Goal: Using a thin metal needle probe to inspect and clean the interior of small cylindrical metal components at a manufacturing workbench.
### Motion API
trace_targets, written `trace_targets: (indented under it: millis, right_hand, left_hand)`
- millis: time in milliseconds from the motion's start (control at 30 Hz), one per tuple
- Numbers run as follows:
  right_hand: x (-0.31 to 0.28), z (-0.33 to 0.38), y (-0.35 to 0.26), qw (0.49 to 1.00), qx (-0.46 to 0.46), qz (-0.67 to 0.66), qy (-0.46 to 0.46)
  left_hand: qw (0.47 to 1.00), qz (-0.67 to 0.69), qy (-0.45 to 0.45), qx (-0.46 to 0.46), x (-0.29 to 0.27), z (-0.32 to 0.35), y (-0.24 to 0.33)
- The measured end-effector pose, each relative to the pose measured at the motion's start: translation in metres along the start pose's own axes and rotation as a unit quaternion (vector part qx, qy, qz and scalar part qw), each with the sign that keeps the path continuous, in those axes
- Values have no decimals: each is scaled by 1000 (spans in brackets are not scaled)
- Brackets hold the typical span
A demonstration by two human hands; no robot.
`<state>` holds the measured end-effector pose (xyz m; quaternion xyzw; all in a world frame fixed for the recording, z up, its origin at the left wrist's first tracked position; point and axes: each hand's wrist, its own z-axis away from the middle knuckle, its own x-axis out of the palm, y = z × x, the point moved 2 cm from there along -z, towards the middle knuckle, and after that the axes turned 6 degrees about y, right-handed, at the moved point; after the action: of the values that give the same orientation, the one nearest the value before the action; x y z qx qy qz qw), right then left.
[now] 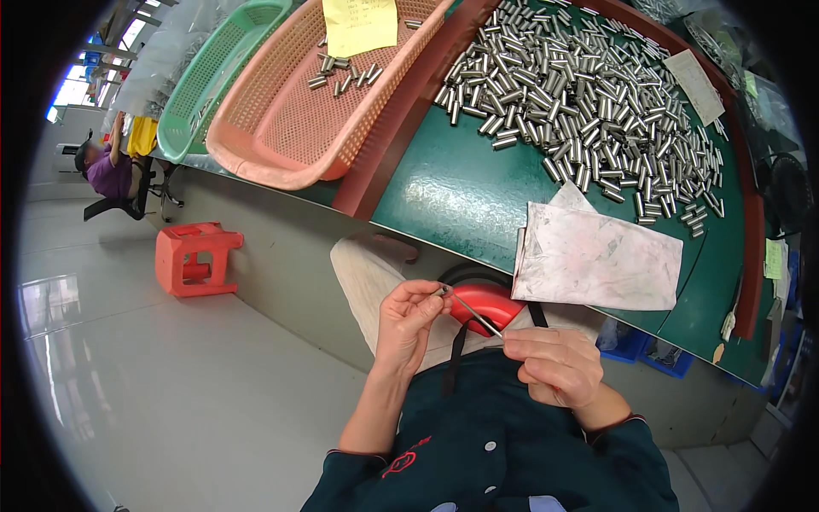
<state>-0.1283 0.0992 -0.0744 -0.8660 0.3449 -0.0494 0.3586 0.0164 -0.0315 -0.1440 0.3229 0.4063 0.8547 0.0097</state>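
Right hand (559, 367) pinches a thin grey metal rod (482, 321), angled toward the left hand (409, 320). Left pinches a small silver metal cylinder (443, 291) at the fingertips, off the near side of the green table (426, 205). Cylinder looks light, stiff, sturdy, probably slippery; best gripped around its side, ends free. Beyond: loose pile of similar silver cylinders (580, 102).

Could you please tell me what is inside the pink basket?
Small metal cylinders lie scattered in the pink basket; a yellow note covers part of it, so what is beneath cannot be seen.
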Motion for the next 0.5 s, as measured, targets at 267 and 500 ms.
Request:
trace_targets:
  millis: [267,500]
  right_hand:
    - [3,-2,2,1000,7,7,-8]
    - [5,-5,1,998,0,9,-58]
  left_hand:
    - [998,-43,14,32,8,1,-1]
    - [995,-81,46,42,6,4,-1]
